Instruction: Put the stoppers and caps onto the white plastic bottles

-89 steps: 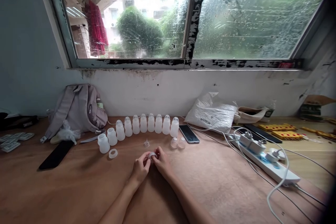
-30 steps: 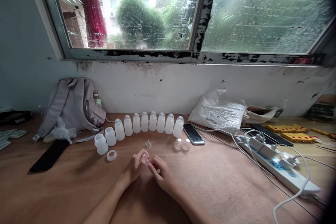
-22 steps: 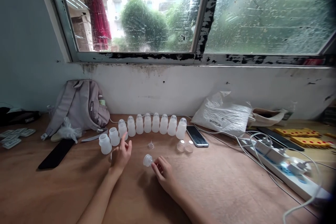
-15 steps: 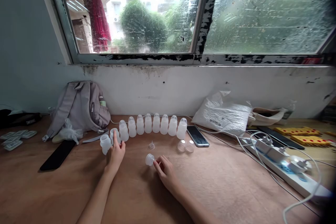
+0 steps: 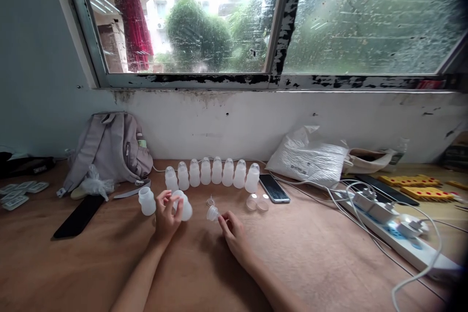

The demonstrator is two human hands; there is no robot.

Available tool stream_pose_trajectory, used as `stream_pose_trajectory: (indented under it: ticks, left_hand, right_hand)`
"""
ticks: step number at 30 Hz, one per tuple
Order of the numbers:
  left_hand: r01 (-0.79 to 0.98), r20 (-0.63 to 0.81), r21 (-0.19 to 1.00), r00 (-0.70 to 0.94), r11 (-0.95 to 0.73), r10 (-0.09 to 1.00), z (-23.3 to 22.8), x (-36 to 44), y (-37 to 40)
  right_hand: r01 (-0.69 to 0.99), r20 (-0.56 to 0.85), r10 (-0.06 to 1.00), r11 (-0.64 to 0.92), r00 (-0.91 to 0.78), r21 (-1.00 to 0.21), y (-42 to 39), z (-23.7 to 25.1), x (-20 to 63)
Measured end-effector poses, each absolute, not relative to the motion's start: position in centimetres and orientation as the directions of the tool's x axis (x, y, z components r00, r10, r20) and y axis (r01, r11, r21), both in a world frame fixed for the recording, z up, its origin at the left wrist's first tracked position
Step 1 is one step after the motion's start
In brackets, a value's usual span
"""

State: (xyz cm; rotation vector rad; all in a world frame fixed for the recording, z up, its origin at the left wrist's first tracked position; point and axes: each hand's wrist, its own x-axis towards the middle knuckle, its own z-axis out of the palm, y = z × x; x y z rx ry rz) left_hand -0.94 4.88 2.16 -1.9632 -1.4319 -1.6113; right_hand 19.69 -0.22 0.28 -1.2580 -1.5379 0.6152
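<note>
My left hand [image 5: 166, 214] grips a small white plastic bottle [image 5: 184, 205], lifted off the wooden table [image 5: 292, 253] and tilted toward the right. My right hand [image 5: 232, 229] pinches a small translucent nipple-and-ring cap [image 5: 212, 213] at its fingertips, a short gap right of the bottle. Behind the hands several capped white bottles [image 5: 217, 171] stand in a curved row. One uncapped bottle [image 5: 146, 201] stands left of my left hand. A loose clear nipple [image 5: 209, 201] and two clear dome caps [image 5: 256, 202] lie on the table.
A grey backpack [image 5: 109, 151] leans on the wall at left, with a black phone [image 5: 78, 217] in front. Another phone [image 5: 274, 187], a white plastic bag [image 5: 310, 158], a power strip [image 5: 395, 226] with cables and yellow strips [image 5: 417, 180] lie at right.
My left hand let go of the cap, reached left to the uncapped bottles, picked one up and brought it toward the middle. My right hand kept the cap and raised it slightly.
</note>
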Motion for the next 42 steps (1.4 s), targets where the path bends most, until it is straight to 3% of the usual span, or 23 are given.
stream_pose_trajectory:
  ticks: [3,6,10,13,18,22,26,42]
  left_hand:
    - [0.636,0.790,0.440,0.061,-0.634,0.609,1.7,1.3,3.5]
    - [0.469,0.674,0.591,0.160,-0.656,0.722,1.1,3.3,2.5]
    - [0.232,0.529,0.800,0.161,-0.553,0.833,0.4,5.2,2.0]
    - [0.225,0.401,0.868,0.207,-0.442,0.893,0.4,5.7,2.0]
    - [0.386,0.443,0.767,0.260,-0.513,0.858,1.0,4.9,2.2]
    - [0.439,0.418,0.731,0.317,-0.522,0.852,1.0,4.0,2.4]
    - [0.446,0.433,0.694,0.370,-0.566,0.822,0.8,3.7,2.6]
    - [0.453,0.433,0.638,0.458,-0.622,0.777,1.1,3.5,2.4]
  right_hand:
    - [0.316,0.323,0.942,0.280,0.091,-0.906,0.1,0.3,20.2]
    - [0.216,0.289,0.948,0.257,0.130,-0.942,0.4,0.4,20.6]
    - [0.132,0.268,0.952,0.250,0.150,-0.959,0.7,0.8,21.1]
    - [0.088,0.282,0.947,0.271,0.155,-0.959,0.8,1.2,21.7]
    - [0.087,0.329,0.935,0.320,0.132,-0.943,1.1,1.7,22.7]
    - [0.178,0.362,0.930,0.345,0.071,-0.922,1.2,2.0,23.1]
    - [0.256,0.373,0.928,0.357,0.012,-0.898,1.1,2.0,23.1]
    - [0.271,0.290,0.957,0.281,-0.008,-0.921,1.3,1.9,23.5]
